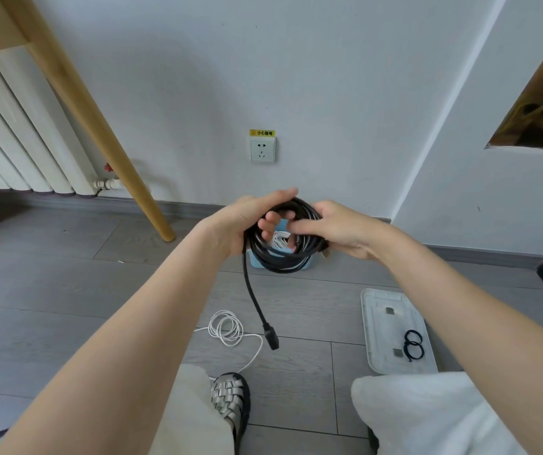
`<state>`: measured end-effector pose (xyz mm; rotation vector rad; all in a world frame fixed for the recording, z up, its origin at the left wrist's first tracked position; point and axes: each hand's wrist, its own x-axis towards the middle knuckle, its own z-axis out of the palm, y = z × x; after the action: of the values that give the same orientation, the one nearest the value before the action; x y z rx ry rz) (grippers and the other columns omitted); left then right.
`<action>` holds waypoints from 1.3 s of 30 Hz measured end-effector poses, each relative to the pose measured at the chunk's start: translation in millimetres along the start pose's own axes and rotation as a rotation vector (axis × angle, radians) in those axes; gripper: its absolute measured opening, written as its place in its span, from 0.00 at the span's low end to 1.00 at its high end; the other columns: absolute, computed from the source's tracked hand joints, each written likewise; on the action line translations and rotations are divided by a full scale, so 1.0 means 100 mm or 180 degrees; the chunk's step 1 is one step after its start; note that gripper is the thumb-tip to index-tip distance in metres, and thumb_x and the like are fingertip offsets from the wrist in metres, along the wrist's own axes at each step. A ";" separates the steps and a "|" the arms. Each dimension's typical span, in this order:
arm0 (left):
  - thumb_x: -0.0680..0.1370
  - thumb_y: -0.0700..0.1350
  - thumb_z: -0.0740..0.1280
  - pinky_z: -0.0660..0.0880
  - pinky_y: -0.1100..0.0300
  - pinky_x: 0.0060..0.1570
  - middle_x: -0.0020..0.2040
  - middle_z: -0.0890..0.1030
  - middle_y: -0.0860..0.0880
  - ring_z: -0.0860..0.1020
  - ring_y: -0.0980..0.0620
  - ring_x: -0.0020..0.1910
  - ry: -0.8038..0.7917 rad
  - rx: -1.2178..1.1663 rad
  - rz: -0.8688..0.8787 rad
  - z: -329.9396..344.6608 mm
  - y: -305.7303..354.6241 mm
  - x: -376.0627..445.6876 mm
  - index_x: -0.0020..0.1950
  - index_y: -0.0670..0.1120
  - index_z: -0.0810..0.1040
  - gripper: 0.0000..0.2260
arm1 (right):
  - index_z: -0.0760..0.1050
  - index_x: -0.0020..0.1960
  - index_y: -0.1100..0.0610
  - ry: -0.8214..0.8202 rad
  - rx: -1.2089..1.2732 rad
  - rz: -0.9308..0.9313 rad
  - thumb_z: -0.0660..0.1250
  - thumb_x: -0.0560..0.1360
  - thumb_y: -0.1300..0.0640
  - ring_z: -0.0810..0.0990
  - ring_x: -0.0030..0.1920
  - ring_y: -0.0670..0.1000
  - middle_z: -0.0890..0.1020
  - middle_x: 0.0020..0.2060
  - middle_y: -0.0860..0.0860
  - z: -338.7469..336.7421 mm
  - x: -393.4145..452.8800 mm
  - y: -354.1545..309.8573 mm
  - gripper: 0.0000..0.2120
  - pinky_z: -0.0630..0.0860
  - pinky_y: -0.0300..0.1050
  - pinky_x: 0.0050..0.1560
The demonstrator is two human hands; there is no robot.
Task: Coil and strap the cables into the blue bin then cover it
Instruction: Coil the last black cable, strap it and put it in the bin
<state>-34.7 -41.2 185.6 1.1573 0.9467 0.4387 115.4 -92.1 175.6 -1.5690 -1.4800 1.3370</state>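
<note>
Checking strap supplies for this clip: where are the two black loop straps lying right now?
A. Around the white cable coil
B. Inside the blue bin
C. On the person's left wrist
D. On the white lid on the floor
D: the two black loop straps lie on the white lid on the floor, to the person's right, apart from the white cable coil.

Below the grip, the blue bin [309,265] is screened by the black cable coil [283,254] held above it. Bare floor [312,300] lies nearer; white cable [227,330] lower left, lid [394,330] lower right, table leg [106,139] left.
</note>
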 end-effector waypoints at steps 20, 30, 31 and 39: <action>0.73 0.57 0.70 0.74 0.60 0.37 0.35 0.68 0.50 0.69 0.54 0.30 0.1422 -0.2082 0.0505 0.17 0.10 0.10 0.44 0.44 0.75 0.16 | 0.65 0.51 0.57 0.1579 0.0386 -0.0735 0.54 0.81 0.51 0.74 0.45 0.50 0.75 0.42 0.50 0.32 0.17 -0.13 0.09 0.73 0.43 0.41; 0.74 0.57 0.68 0.71 0.64 0.30 0.30 0.71 0.51 0.67 0.57 0.21 0.1863 -0.1954 0.0359 -0.03 0.06 0.21 0.45 0.42 0.76 0.18 | 0.43 0.77 0.51 0.1310 -0.0748 -0.1117 0.52 0.82 0.51 0.82 0.40 0.52 0.82 0.45 0.53 0.32 0.10 -0.09 0.27 0.75 0.39 0.50; 0.75 0.56 0.68 0.71 0.64 0.27 0.31 0.72 0.51 0.67 0.58 0.18 0.1876 -0.2065 0.0337 -0.03 0.06 0.22 0.43 0.42 0.75 0.17 | 0.41 0.77 0.50 0.1356 -0.0932 -0.1208 0.52 0.82 0.52 0.82 0.38 0.52 0.82 0.43 0.54 0.31 0.10 -0.08 0.28 0.76 0.40 0.48; 0.77 0.54 0.66 0.75 0.60 0.27 0.36 0.72 0.51 0.73 0.57 0.26 0.1681 -0.2916 0.0249 -0.06 0.09 0.16 0.38 0.43 0.69 0.16 | 0.53 0.73 0.67 0.1814 -0.2869 -0.2656 0.71 0.69 0.65 0.67 0.29 0.47 0.80 0.42 0.59 0.38 0.12 0.16 0.39 0.67 0.32 0.32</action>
<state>-28.9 -22.7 186.5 0.2324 0.9736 1.1356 85.0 -92.2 146.0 -1.3146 -2.0780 -0.2897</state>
